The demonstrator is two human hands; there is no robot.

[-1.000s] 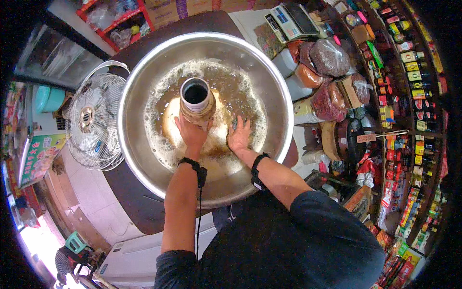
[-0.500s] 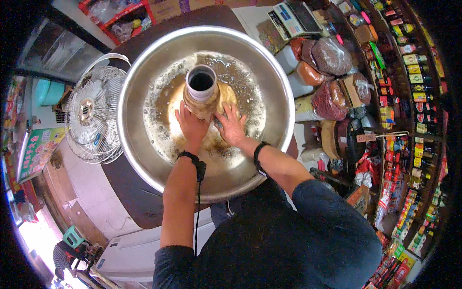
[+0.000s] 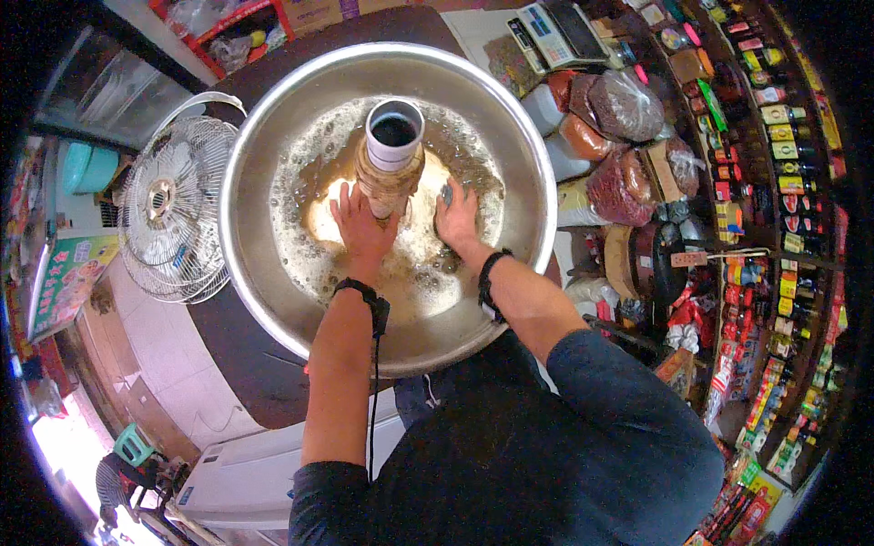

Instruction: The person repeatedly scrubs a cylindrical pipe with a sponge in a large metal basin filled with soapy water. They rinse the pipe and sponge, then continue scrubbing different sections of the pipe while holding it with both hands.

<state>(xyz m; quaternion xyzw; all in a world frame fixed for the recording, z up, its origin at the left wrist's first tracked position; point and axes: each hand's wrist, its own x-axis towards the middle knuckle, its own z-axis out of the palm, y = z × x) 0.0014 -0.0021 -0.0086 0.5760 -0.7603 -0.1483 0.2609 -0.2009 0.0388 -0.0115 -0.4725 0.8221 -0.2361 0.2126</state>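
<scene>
A wide steel basin point(image 3: 537, 237) stands before me with foamy brown water point(image 3: 437, 118) in it. A thick tube-like piece point(image 3: 394, 150) with a pale rim and a dark round mouth stands in the water, brownish lower down. Around its foot spreads a bright pale rounded surface, partly under water. My left hand point(image 3: 366, 226) lies against the tube's lower left side, fingers spread on the pale surface. To the right of the tube, my right hand point(image 3: 458, 217) bends over the pale surface, a small dark grey thing at its fingertips. Its kind is too small to make out.
Wire fan grilles point(image 3: 173, 209) lean by the basin's left side on the dark table point(image 3: 246, 373). At the right are bags of dry goods point(image 3: 624, 105), a scale point(image 3: 546, 36) and shelves of bottles point(image 3: 792, 168). A person point(image 3: 118, 482) is at the lower left.
The tube-like piece has shifted slightly right. My right hand has moved away from the tube, up and to the right. The left hand has stayed nearly in place.
</scene>
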